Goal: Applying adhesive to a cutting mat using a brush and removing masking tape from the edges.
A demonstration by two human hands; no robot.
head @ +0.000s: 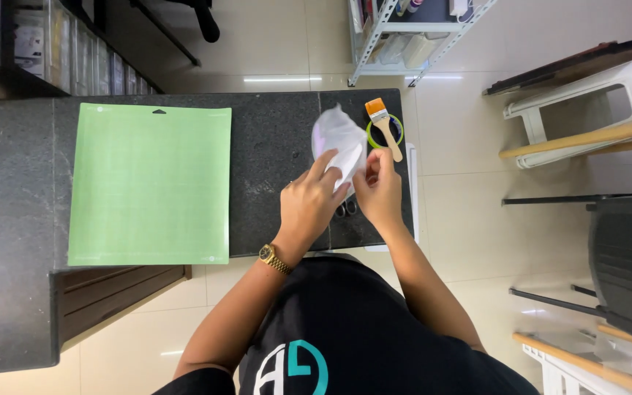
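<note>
Both hands meet above the right part of the dark stone counter (272,139), working on one thin white sheet (339,143) that is crumpled and stands up between them. The left hand (310,205), with one gold watch (275,259) on its wrist, has its fingers curled and pinches the sheet's lower edge between thumb and fingertips. The right hand (379,192) is closed on the same edge from the other side, thumb pressed against the sheet. Under the hands, partly hidden, lies one pair of scissors (345,209) with dark handles; how its blades lie cannot be told. Just beyond the sheet, one paintbrush (383,126) with orange bristles and a wooden handle rests across one small green ring (396,134). Well to the left, apart from the hands, one square green mat (151,184) lies flat on the counter. On the floor to the right stand one white plastic stool (587,95) and one dark chair (627,256).
</note>
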